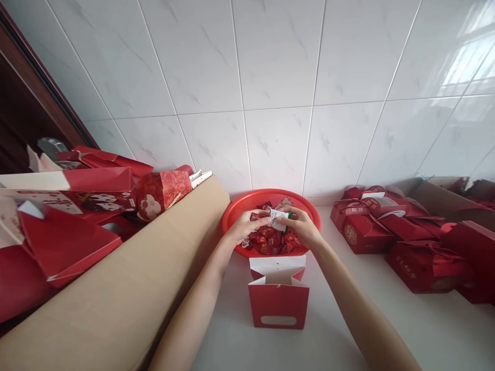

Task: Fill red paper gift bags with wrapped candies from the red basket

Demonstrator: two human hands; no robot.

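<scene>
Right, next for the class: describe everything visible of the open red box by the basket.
The open red box looks like folded card, red outside and white inside, with a pale, rounded strip low on its front. It stands upright on the white tabletop, far flap raised, near the red basket. Neither the left hand nor the right hand touches it.

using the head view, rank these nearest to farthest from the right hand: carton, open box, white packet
1. White packet: touching the right hand.
2. Open box: just below the hands in view.
3. Carton: off to the left.
</scene>
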